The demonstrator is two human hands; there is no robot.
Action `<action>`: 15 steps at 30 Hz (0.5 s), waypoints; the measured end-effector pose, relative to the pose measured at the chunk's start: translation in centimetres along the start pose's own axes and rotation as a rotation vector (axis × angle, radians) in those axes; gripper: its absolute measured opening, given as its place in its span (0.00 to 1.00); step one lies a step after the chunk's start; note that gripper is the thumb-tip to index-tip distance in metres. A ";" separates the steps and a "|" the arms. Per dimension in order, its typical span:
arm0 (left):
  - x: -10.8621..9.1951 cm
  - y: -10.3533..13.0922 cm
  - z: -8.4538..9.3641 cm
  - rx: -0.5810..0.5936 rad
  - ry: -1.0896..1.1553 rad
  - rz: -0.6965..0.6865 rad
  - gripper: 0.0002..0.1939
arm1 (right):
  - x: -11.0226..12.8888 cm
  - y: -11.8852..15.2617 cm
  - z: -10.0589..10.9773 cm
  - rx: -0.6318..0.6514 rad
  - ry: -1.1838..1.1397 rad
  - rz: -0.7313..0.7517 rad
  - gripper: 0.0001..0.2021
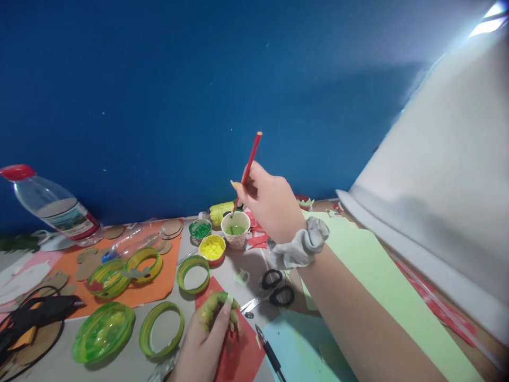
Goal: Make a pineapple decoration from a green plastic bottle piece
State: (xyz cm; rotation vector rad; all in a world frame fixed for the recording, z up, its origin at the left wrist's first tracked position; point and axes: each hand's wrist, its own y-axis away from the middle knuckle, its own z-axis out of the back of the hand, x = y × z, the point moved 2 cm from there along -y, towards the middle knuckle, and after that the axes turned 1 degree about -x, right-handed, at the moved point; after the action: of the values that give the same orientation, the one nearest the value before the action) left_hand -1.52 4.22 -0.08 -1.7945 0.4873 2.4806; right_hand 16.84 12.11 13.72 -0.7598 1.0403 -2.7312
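The right forearm (366, 313) slants in from the lower right; the raised right hand (278, 204) pinches its grip around a red brush (253, 153), lower end at the mouth of a paper cup (236, 242) on the tabletop (127, 367). The left hand (209, 331) curls low over red paper (243, 358); whether its grip holds anything, I cannot tell.

A red-capped bottle (67, 215) stands before a blue wall (191, 106).
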 end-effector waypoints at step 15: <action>0.2 0.1 -0.1 -0.009 -0.026 0.031 0.19 | -0.7 0.2 -0.6 -0.035 -0.042 0.012 0.07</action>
State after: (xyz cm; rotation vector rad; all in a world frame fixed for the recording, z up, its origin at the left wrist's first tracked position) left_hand -1.53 4.05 -0.26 -1.7687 0.5075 2.5271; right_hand 17.11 12.50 12.89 -0.8099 1.0832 -2.6817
